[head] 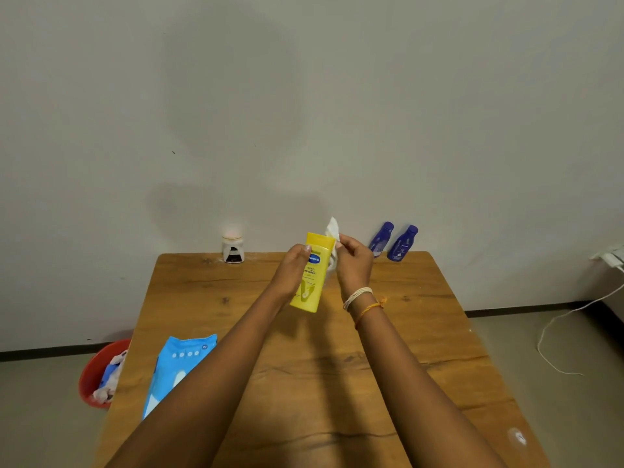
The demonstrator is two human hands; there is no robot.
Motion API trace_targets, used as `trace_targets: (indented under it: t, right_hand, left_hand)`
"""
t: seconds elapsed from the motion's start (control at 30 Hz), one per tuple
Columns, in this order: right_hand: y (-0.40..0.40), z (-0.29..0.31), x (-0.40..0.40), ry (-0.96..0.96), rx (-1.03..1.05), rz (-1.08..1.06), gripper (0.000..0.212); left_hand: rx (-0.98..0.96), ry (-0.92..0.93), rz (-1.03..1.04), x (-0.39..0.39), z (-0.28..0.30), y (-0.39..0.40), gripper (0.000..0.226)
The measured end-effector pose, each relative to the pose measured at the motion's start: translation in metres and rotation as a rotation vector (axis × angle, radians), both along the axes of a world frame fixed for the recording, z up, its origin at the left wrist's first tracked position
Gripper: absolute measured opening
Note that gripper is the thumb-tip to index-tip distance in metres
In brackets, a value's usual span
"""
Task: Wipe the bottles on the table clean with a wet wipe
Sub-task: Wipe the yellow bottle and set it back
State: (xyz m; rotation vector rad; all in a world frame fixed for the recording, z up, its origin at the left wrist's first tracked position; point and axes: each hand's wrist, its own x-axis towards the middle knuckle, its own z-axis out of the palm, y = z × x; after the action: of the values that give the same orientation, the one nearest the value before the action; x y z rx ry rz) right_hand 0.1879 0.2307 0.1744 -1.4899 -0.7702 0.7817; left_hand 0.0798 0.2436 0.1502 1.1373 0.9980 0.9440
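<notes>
A yellow lotion bottle [311, 276] is held up above the wooden table [304, 366], cap end pointing down. My left hand [291, 268] grips its left side. My right hand [354, 265] pinches a white wet wipe [332, 231] against the bottle's upper right edge; part of the wipe sticks up above the bottle. Two dark blue bottles [381, 238] [402, 243] stand at the table's far right edge by the wall. A small white jar [233, 248] with a dark label stands at the far edge, left of centre.
A blue pack of wet wipes [179, 369] lies at the table's left edge. A red bin [98, 373] holding used wipes sits on the floor to the left. A white cable [567, 319] trails over the floor on the right.
</notes>
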Motion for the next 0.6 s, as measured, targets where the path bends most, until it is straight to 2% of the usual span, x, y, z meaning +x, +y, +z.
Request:
trace_targets:
  t: [0.07, 0.27, 0.6]
  right_hand:
    - [0.000, -0.010, -0.002, -0.012, -0.029, -0.008, 0.025]
    - [0.010, -0.046, 0.001, 0.097, -0.127, 0.041, 0.027]
    - [0.076, -0.119, -0.003, 0.153, -0.325, 0.073, 0.031]
  left_hand:
    - [0.021, 0.092, 0.067, -0.002, -0.007, 0.007, 0.023]
    - [0.022, 0.175, 0.157, -0.010, -0.037, 0.041, 0.013]
    - [-0.126, 0.116, 0.266, -0.027, -0.105, 0.119, 0.025]
